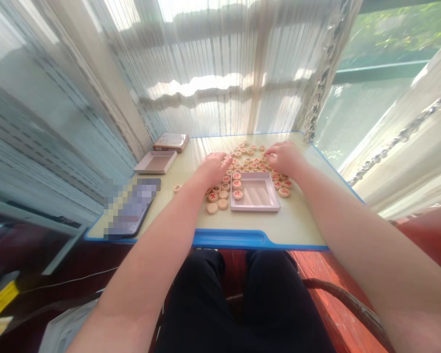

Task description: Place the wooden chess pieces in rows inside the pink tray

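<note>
Many round wooden Chinese chess pieces point(213, 197) with red or dark characters, some showing blank faces, lie spread over the table. A shallow box tray point(259, 208) stands in front of them, with 3 red-marked pieces point(237, 185) in a column along its left side. My left hand point(213, 169) reaches over the pieces left of the tray, its fingers apart and pointing to the right. Beyond the tray's right corner, my right hand point(282, 156) has its fingers bent down at the pieces, somewhat apart. I see no piece lifted in either hand.
A pale folding table point(183, 215) with a blue rim carries everything. At the left lie a phone point(134, 211), partly pixelated, an open box lid point(156, 163) and a closed box point(171, 141). One piece point(177, 188) lies apart. Sheer curtains point(220, 63) hang behind.
</note>
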A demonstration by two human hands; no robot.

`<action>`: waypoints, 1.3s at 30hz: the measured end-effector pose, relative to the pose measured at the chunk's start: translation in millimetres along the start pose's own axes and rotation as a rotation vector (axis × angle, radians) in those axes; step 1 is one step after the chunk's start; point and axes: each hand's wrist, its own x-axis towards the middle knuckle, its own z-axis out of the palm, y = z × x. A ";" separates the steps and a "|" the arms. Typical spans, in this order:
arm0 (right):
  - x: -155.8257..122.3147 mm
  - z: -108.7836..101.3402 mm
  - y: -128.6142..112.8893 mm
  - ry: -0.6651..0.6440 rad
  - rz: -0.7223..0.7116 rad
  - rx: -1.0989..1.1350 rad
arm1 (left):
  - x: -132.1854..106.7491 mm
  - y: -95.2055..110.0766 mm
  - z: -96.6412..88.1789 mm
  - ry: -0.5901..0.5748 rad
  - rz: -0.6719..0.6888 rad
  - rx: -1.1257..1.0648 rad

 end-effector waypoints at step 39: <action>-23.6 -41.6 -46.4 -0.187 -0.108 0.353 | -7.1 14.7 -18.0 -0.003 0.098 -0.109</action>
